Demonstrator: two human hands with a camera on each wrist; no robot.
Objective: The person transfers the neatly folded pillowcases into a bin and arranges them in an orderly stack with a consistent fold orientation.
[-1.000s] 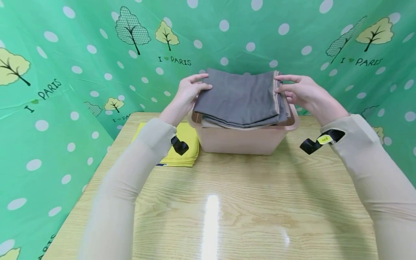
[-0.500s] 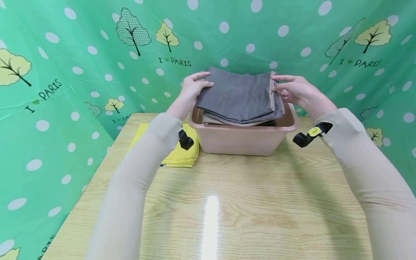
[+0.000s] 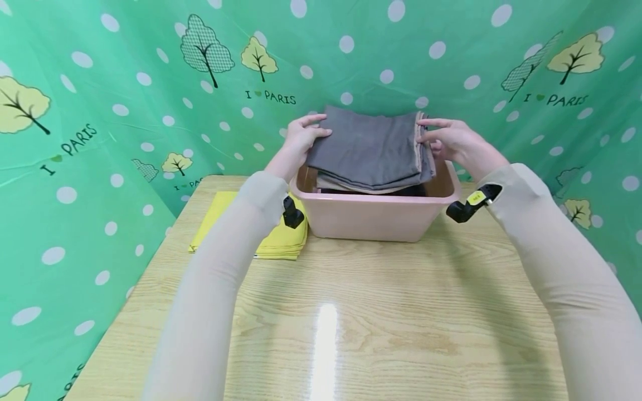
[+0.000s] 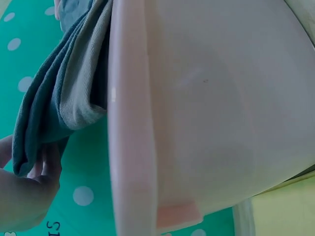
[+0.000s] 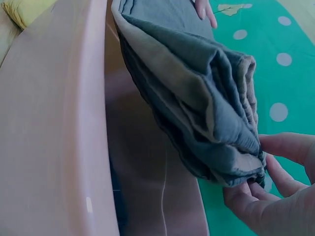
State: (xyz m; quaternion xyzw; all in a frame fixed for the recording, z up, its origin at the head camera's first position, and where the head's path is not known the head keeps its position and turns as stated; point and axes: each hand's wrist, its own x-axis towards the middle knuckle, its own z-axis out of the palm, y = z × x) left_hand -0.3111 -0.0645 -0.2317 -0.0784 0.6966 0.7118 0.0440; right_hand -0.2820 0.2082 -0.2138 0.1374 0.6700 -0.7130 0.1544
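Observation:
A folded grey cloth (image 3: 368, 147) in several layers, with beige edges, is held over the opening of a pink plastic bin (image 3: 371, 217). My left hand (image 3: 301, 136) pinches its left end, thumb on top and fingers underneath, as the left wrist view also shows. At the other end, my right hand (image 3: 453, 142) grips the layered edge between thumb and fingers. The right wrist view shows the cloth's stacked folds (image 5: 197, 103) tilted above the bin's interior (image 5: 142, 162). Something dark lies inside the bin below the cloth, mostly hidden.
Left of the bin, a folded yellow cloth stack (image 3: 278, 239) lies on the wooden table (image 3: 391, 317), partly behind my left sleeve. A green dotted curtain (image 3: 371, 55) hangs close behind the bin and along the left side.
My right hand has shifted left with its end of the cloth, and my left hand slightly right. More of the bin's right interior and a dark strip under the cloth now show.

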